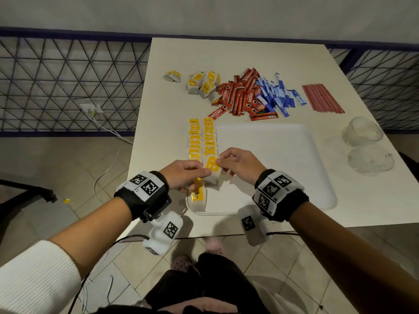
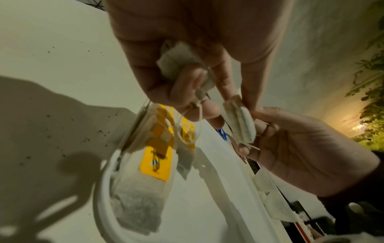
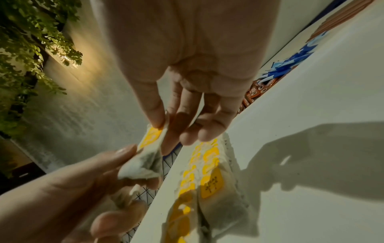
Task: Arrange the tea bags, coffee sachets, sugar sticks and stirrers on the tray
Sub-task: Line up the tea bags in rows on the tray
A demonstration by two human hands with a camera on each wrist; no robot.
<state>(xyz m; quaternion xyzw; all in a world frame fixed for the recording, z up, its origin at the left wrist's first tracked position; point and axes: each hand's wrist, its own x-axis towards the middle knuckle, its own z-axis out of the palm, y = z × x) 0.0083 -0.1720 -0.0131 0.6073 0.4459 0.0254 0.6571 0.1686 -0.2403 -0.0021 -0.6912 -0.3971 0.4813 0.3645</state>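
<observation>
A tea bag with a yellow tag (image 1: 212, 169) hangs just above the left side of the white tray (image 1: 272, 166). My left hand (image 1: 200, 172) and my right hand (image 1: 221, 161) both pinch it. In the left wrist view, my left hand (image 2: 207, 111) also holds another tea bag (image 2: 178, 64) curled in its palm, with more dangling on strings (image 2: 187, 134). In the right wrist view, my right hand (image 3: 164, 129) pinches the tag end (image 3: 150, 139). Two rows of tea bags (image 1: 201, 139) lie along the tray's left edge.
Behind the tray lie piles of loose tea bags (image 1: 204, 85), red coffee sachets (image 1: 240, 94), blue sugar sticks (image 1: 278, 94) and red stirrers (image 1: 322, 98). Two glass cups (image 1: 362, 132) stand at the table's right. The table edge is close on the left.
</observation>
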